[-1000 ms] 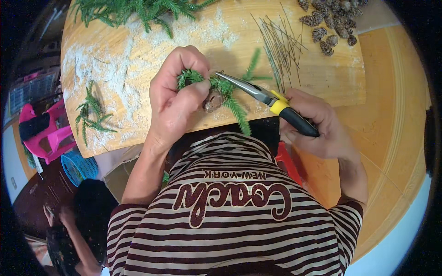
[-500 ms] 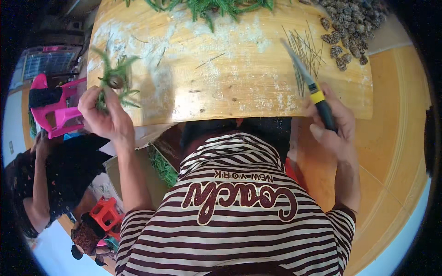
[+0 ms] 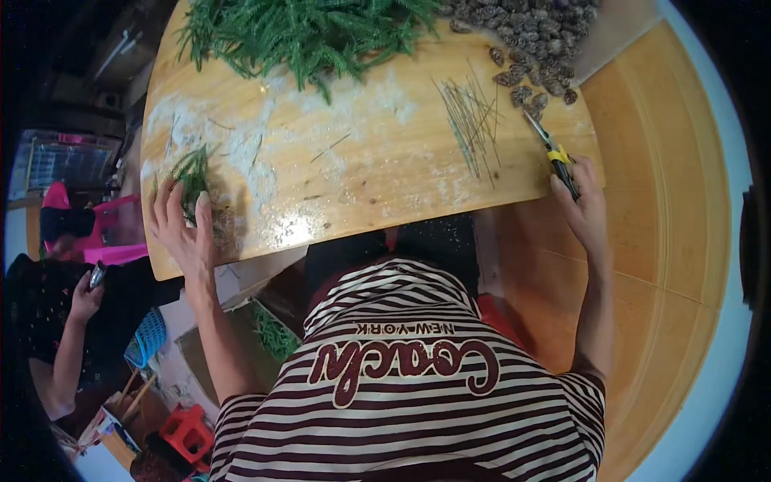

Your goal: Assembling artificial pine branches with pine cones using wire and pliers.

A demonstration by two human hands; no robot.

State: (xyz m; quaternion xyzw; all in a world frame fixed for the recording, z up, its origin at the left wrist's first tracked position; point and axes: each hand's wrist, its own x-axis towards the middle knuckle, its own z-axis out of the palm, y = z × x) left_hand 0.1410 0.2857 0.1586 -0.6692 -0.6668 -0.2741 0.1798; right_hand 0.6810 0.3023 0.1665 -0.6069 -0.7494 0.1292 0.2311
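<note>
My left hand [image 3: 183, 233] rests at the left end of the wooden table, thumb and fingers spread apart around a green needled sprig [image 3: 191, 177]. The sprig lies on the tabletop, partly hidden by the fingers. In my right hand [image 3: 586, 197], by the table's right edge, is a hand tool [image 3: 564, 173] with a black-and-yellow handle. Its narrow metal end points up and left toward the pine cones; I cannot make out its exact kind. Left of it lies a bundle of thin wire-like sticks [image 3: 472, 120].
A heap of green sprigs [image 3: 305, 36] covers the table's far side, with a pile of pine cones [image 3: 538, 36] at far right. Pale dust marks the tabletop [image 3: 361, 173]. At left a person's hand [image 3: 87, 301] holds a small shiny thing, near a pink chair [image 3: 112, 229] and red stool [image 3: 186, 434].
My left hand has lowered the sprig onto the table and its fingers have spread. My right hand has moved the tool rightward, away from the sticks. The view has shifted, showing more sprigs.
</note>
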